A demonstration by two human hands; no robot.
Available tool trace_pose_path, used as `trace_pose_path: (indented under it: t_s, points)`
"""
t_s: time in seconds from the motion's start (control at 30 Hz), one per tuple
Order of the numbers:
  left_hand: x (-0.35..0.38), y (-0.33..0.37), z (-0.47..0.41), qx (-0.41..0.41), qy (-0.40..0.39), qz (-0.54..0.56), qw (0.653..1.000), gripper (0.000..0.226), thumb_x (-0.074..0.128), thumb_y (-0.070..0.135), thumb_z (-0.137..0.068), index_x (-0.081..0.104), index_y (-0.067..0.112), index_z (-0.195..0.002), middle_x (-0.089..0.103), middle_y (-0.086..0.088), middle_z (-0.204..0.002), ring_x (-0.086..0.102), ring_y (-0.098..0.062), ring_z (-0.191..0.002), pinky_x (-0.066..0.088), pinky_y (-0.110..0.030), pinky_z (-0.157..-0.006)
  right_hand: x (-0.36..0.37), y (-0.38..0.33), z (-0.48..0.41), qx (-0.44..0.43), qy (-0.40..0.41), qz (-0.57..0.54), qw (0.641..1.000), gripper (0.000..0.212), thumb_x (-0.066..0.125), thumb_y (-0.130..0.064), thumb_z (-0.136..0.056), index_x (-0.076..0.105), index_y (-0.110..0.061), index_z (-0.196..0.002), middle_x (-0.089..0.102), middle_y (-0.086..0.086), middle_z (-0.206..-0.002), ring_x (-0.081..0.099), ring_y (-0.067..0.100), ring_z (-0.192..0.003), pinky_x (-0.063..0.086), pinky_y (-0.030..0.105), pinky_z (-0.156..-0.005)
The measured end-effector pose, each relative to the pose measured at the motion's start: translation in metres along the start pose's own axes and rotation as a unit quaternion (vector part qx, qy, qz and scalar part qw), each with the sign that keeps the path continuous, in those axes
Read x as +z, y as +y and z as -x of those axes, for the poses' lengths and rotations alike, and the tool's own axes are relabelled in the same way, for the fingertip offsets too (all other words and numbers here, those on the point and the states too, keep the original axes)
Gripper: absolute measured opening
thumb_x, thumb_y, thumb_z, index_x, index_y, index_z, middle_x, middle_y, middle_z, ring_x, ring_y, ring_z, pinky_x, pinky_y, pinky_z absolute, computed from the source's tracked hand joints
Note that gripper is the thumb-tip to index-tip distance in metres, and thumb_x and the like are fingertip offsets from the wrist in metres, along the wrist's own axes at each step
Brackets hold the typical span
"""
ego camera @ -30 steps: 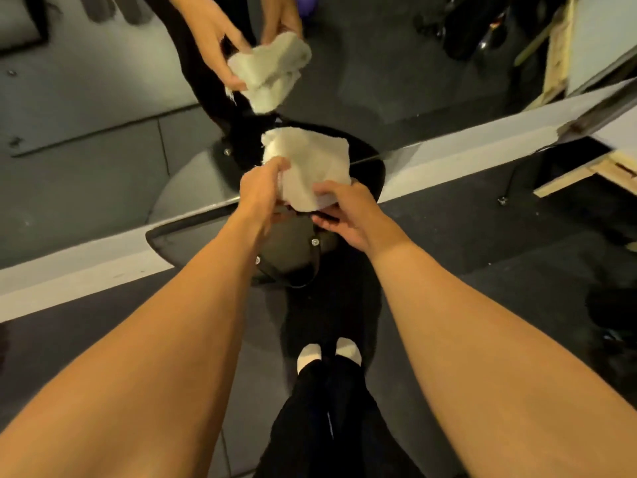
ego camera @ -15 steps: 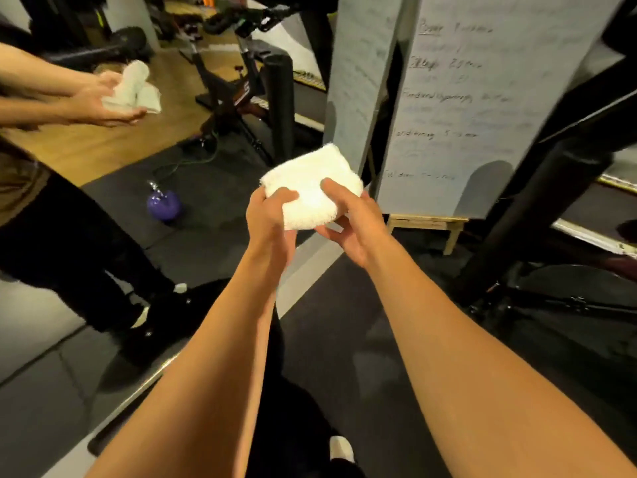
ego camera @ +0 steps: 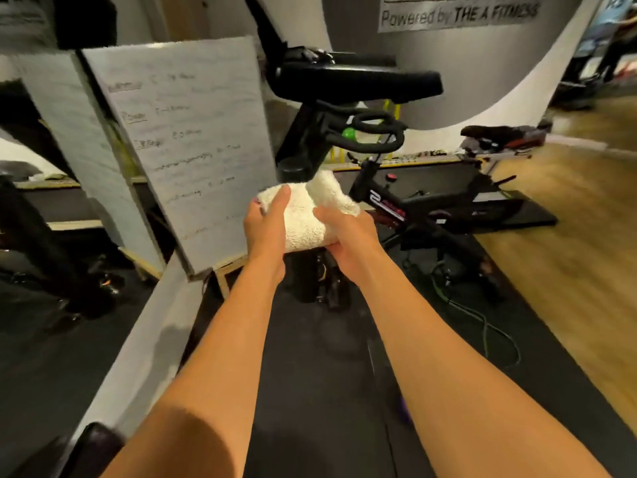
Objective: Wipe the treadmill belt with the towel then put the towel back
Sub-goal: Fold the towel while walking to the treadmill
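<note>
**Towel held high, belt not yet touched**

The biggest risk, as I judge it, lies in the reach down. What looks like the treadmill belt (ego camera: 310, 374) is the dark strip running up the lower centre of the frame between the forearms, and it sits well below the towel. A stoop from here brings the head and shoulders close to the black treadmill console (ego camera: 344, 81) at upper centre. The whiteboard (ego camera: 186, 146), leaning at centre left just beside the belt's edge, could be knocked by a wide sweep. The exercise bike (ego camera: 413, 201) at centre right stands near that end of the belt. A green cable (ego camera: 482, 322) trails on the floor at right — a foot could snag it. The smallest hazard is the towel itself, which is only loosely folded, so a corner may drop open or the bundle may slip if one hand lets go.

The towel (ego camera: 310, 215), white and bunched, sits at the centre of the frame, raised in the air. The left hand (ego camera: 265, 229) grips its left side, thumb laid over the top. The right hand (ego camera: 348, 236) grips its lower right, fingers curled underneath — the towel is clasped between the two hands.
</note>
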State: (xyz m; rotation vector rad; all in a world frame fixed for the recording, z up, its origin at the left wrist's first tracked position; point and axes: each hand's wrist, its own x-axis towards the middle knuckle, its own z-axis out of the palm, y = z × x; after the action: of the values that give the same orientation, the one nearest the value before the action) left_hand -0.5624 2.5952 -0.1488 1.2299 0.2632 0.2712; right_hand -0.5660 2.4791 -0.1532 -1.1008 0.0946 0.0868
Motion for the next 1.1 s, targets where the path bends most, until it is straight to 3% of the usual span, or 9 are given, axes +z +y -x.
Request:
trace_pose_path:
  t_s: [0.17, 0.33, 0.43, 0.5, 0.6, 0.77, 0.83, 0.93, 1.1]
  points:
    - [0.163, -0.048, 0.047, -0.033, -0.085, -0.023, 0.996, 0.007, 0.064, 0.031, -0.089, 0.062, 0.025, -0.093, 0.068, -0.001, -0.098, 0.068, -0.023, -0.093, 0.058, -0.040, -0.080, -0.153, -0.080, 0.008, -0.049, 0.082, -0.016, 0.995, 0.051, 0.071, -0.003, -0.081, 0.059, -0.008, -0.130, 0.068, 0.014, -0.120, 0.068, 0.028, -0.104, 0.058, 0.038, -0.080]
    - [0.308, -0.098, 0.105, -0.085, -0.167, -0.020, 0.982, 0.022, 0.057, 0.038, -0.094, 0.062, 0.017, -0.098, 0.069, -0.006, -0.102, 0.068, -0.026, -0.095, 0.057, -0.043, -0.083, -0.292, -0.146, 0.028, -0.110, 0.147, -0.049, 0.982, 0.049, 0.071, -0.012, -0.082, 0.059, -0.009, -0.130, 0.069, 0.015, -0.119, 0.068, 0.031, -0.107, 0.055, 0.049, -0.092]
    - [0.387, -0.125, 0.131, -0.097, -0.210, -0.036, 0.972, 0.022, 0.055, 0.040, -0.095, 0.061, 0.020, -0.092, 0.068, -0.005, -0.099, 0.068, -0.027, -0.094, 0.057, -0.045, -0.084, -0.365, -0.182, 0.042, -0.134, 0.181, -0.058, 0.972, 0.045, 0.070, -0.013, -0.086, 0.058, -0.009, -0.130, 0.067, 0.016, -0.121, 0.067, 0.031, -0.107, 0.059, 0.044, -0.082]
    - [0.438, -0.143, 0.144, -0.096, -0.236, -0.044, 0.966, 0.026, 0.054, 0.040, -0.095, 0.061, 0.017, -0.106, 0.067, -0.007, -0.106, 0.067, -0.028, -0.097, 0.056, -0.049, -0.086, -0.411, -0.206, 0.046, -0.156, 0.220, -0.054, 0.961, 0.045, 0.069, -0.012, -0.086, 0.058, -0.010, -0.129, 0.067, 0.016, -0.121, 0.067, 0.030, -0.103, 0.059, 0.036, -0.067]
    - [0.513, -0.170, 0.158, -0.097, -0.279, -0.061, 0.953, 0.038, 0.053, 0.039, -0.095, 0.055, 0.014, -0.124, 0.064, -0.010, -0.115, 0.066, -0.028, -0.099, 0.056, -0.049, -0.086, -0.472, -0.234, 0.043, -0.183, 0.282, -0.078, 0.939, 0.046, 0.072, -0.014, -0.078, 0.060, -0.013, -0.123, 0.068, 0.014, -0.118, 0.067, 0.032, -0.106, 0.057, 0.045, -0.080]
    - [0.630, -0.219, 0.172, -0.103, -0.351, -0.091, 0.926, 0.022, 0.053, 0.034, -0.096, 0.059, 0.016, -0.108, 0.065, -0.004, -0.101, 0.066, -0.024, -0.093, 0.057, -0.038, -0.077, -0.570, -0.278, 0.033, -0.211, 0.336, -0.079, 0.914, 0.022, 0.064, -0.007, -0.088, 0.060, -0.022, -0.103, 0.067, 0.008, -0.107, 0.065, 0.030, -0.104, 0.054, 0.049, -0.087]
    - [0.677, -0.237, 0.179, -0.112, -0.368, -0.091, 0.919, 0.026, 0.054, 0.035, -0.095, 0.060, 0.015, -0.110, 0.065, -0.006, -0.107, 0.065, -0.025, -0.097, 0.056, -0.041, -0.083, -0.608, -0.299, 0.029, -0.212, 0.372, -0.071, 0.901, 0.023, 0.065, -0.008, -0.087, 0.058, -0.026, -0.100, 0.066, 0.006, -0.108, 0.064, 0.031, -0.108, 0.054, 0.052, -0.092]
    - [0.748, -0.256, 0.192, -0.106, -0.388, -0.094, 0.911, 0.034, 0.053, 0.035, -0.095, 0.058, 0.013, -0.119, 0.062, -0.008, -0.115, 0.062, -0.026, -0.101, 0.054, -0.042, -0.085, -0.665, -0.336, 0.023, -0.210, 0.411, -0.069, 0.884, 0.028, 0.068, -0.012, -0.086, 0.056, -0.026, -0.107, 0.063, 0.008, -0.115, 0.062, 0.030, -0.109, 0.055, 0.054, -0.091]
    - [0.864, -0.282, 0.221, -0.078, -0.431, -0.095, 0.894, 0.013, 0.050, 0.031, -0.096, 0.060, 0.026, -0.103, 0.057, 0.001, -0.105, 0.056, -0.018, -0.091, 0.052, -0.035, -0.075, -0.760, -0.400, 0.011, -0.236, 0.468, -0.060, 0.850, 0.046, 0.071, -0.014, -0.084, 0.049, -0.020, -0.124, 0.061, 0.009, -0.119, 0.062, 0.028, -0.108, 0.056, 0.051, -0.089]
